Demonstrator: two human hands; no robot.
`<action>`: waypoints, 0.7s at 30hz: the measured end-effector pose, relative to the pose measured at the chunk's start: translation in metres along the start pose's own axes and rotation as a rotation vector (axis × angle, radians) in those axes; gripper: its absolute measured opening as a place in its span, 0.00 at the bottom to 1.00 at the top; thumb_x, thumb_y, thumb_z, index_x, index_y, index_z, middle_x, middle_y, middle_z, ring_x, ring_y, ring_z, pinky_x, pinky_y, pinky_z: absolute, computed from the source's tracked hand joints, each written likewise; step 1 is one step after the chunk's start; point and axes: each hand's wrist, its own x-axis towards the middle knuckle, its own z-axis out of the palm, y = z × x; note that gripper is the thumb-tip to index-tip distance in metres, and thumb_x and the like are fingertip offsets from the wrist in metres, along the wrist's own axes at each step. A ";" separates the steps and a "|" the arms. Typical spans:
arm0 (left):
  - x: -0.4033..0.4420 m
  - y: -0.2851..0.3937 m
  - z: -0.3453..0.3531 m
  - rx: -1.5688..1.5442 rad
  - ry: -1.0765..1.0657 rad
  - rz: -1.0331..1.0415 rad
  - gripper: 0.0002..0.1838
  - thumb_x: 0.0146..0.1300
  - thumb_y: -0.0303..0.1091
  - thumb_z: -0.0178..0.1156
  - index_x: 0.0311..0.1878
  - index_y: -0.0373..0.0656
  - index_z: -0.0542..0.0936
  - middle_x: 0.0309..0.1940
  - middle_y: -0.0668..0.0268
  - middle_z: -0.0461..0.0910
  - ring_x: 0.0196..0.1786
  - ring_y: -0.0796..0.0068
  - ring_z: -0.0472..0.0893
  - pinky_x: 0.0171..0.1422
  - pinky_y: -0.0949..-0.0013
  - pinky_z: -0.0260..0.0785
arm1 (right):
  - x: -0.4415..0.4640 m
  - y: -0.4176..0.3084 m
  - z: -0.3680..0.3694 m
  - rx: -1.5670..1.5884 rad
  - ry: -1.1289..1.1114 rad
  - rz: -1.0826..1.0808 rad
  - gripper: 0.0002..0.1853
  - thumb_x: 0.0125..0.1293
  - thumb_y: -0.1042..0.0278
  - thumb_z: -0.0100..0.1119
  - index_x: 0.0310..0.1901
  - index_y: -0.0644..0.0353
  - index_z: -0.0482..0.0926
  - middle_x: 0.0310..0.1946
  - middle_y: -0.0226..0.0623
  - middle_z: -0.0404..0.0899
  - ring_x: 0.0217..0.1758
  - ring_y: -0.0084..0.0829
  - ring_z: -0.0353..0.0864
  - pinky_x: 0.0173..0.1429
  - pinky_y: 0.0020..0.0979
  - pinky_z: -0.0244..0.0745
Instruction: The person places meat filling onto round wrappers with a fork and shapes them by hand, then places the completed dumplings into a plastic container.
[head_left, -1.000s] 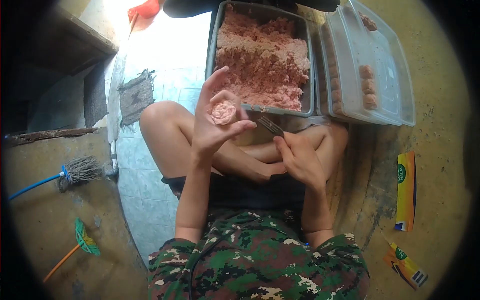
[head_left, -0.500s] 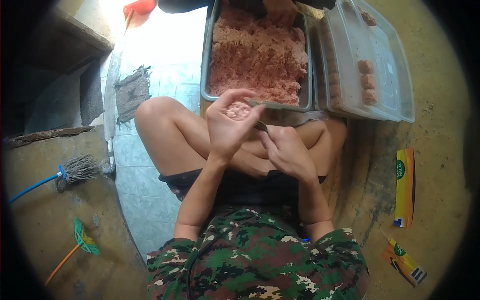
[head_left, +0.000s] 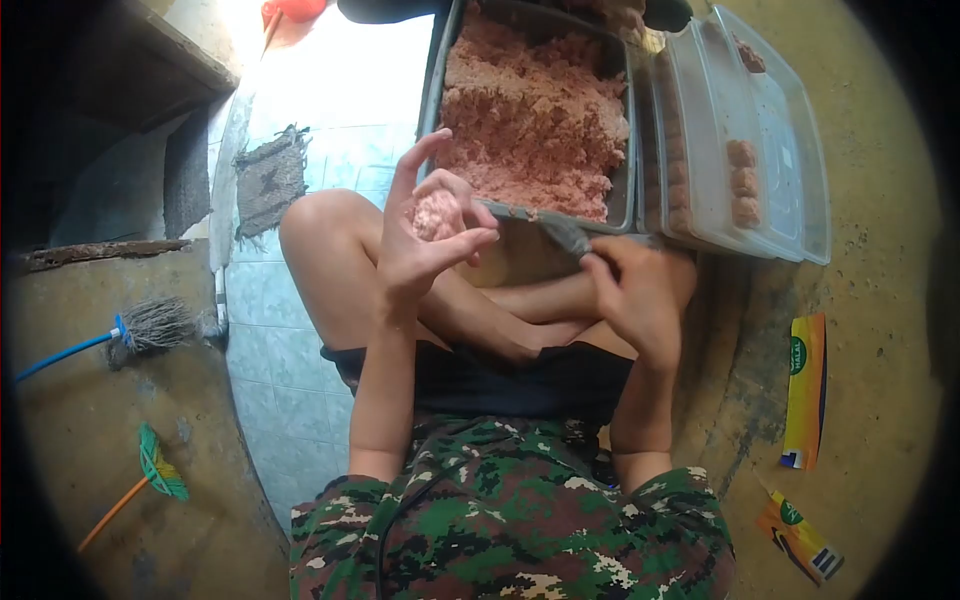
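A lump of pink minced meat (head_left: 437, 216) rests in my left hand (head_left: 412, 245), whose thumb and fingers curl round it with the forefinger raised. My right hand (head_left: 638, 305) is closed on what looks like a metal spoon (head_left: 568, 238), blurred by motion, its bowl pointing up and left near the tray's front edge. Beyond both hands stands a deep grey tray (head_left: 632, 170) heaped with minced meat (head_left: 540, 120). Right of it, a clear plastic container (head_left: 790, 150) holds rows of shaped meat pieces (head_left: 743, 183).
Another person's hand (head_left: 625, 14) is at the tray's far edge. Yellow packets (head_left: 803, 390) lie on the floor at right. At left are a mop head (head_left: 158, 328), a green broom (head_left: 160, 462) and a grey rag (head_left: 270, 180). My crossed legs (head_left: 330, 250) are below the tray.
My hands have moved apart: the left shifted left with the meat lump, the right moved right with the spoon. The other person's hand has moved from inside the tray to its far right edge.
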 end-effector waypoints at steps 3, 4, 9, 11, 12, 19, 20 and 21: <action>0.006 -0.011 0.014 -0.087 -0.080 0.074 0.48 0.49 0.14 0.66 0.74 0.41 0.57 0.46 0.59 0.80 0.46 0.71 0.82 0.46 0.74 0.77 | 0.015 -0.023 -0.014 0.006 0.115 -0.121 0.08 0.61 0.69 0.60 0.37 0.64 0.83 0.32 0.48 0.80 0.35 0.50 0.80 0.41 0.42 0.73; 0.007 -0.012 0.017 0.070 -0.097 0.095 0.48 0.48 0.15 0.67 0.74 0.40 0.57 0.49 0.58 0.79 0.45 0.72 0.82 0.47 0.74 0.77 | 0.018 -0.031 -0.017 0.007 0.079 -0.216 0.08 0.61 0.69 0.59 0.37 0.64 0.83 0.32 0.46 0.79 0.35 0.48 0.80 0.40 0.42 0.73; 0.001 -0.005 0.018 0.621 -0.137 0.126 0.44 0.45 0.19 0.68 0.71 0.43 0.67 0.47 0.60 0.83 0.39 0.83 0.81 0.45 0.78 0.74 | 0.030 -0.044 -0.024 -0.168 -0.042 -0.315 0.06 0.61 0.72 0.59 0.36 0.64 0.82 0.30 0.45 0.77 0.33 0.46 0.80 0.38 0.43 0.73; 0.002 -0.008 0.019 0.621 -0.086 0.043 0.43 0.44 0.19 0.67 0.69 0.45 0.70 0.37 0.62 0.84 0.33 0.86 0.78 0.44 0.79 0.73 | 0.032 -0.045 -0.021 -0.151 -0.062 -0.337 0.06 0.61 0.72 0.58 0.35 0.65 0.82 0.30 0.45 0.78 0.33 0.46 0.80 0.37 0.43 0.73; 0.004 -0.017 0.019 0.671 -0.041 0.134 0.41 0.45 0.18 0.66 0.68 0.45 0.71 0.35 0.60 0.82 0.32 0.84 0.78 0.42 0.77 0.73 | 0.030 -0.046 -0.022 -0.029 -0.017 -0.248 0.06 0.62 0.72 0.58 0.34 0.65 0.81 0.30 0.46 0.79 0.33 0.46 0.81 0.37 0.43 0.73; 0.005 -0.014 -0.004 0.080 -0.240 0.027 0.53 0.48 0.15 0.64 0.77 0.46 0.49 0.39 0.59 0.76 0.41 0.73 0.80 0.42 0.74 0.80 | 0.024 0.095 0.055 -0.235 0.022 0.145 0.13 0.68 0.67 0.50 0.33 0.67 0.81 0.31 0.56 0.80 0.36 0.55 0.81 0.39 0.47 0.72; 0.000 -0.014 -0.009 -0.163 -0.181 0.004 0.54 0.47 0.16 0.67 0.77 0.46 0.50 0.38 0.61 0.77 0.38 0.76 0.80 0.40 0.77 0.78 | 0.017 0.107 0.058 -0.290 -0.002 0.178 0.14 0.69 0.67 0.50 0.35 0.68 0.82 0.32 0.57 0.80 0.36 0.54 0.81 0.39 0.45 0.73; -0.001 -0.013 -0.010 -0.403 -0.125 -0.023 0.55 0.47 0.17 0.71 0.77 0.46 0.51 0.38 0.62 0.78 0.36 0.78 0.80 0.39 0.80 0.76 | 0.011 0.104 0.049 -0.289 -0.001 0.174 0.14 0.69 0.67 0.50 0.35 0.68 0.82 0.32 0.57 0.80 0.36 0.54 0.81 0.39 0.45 0.73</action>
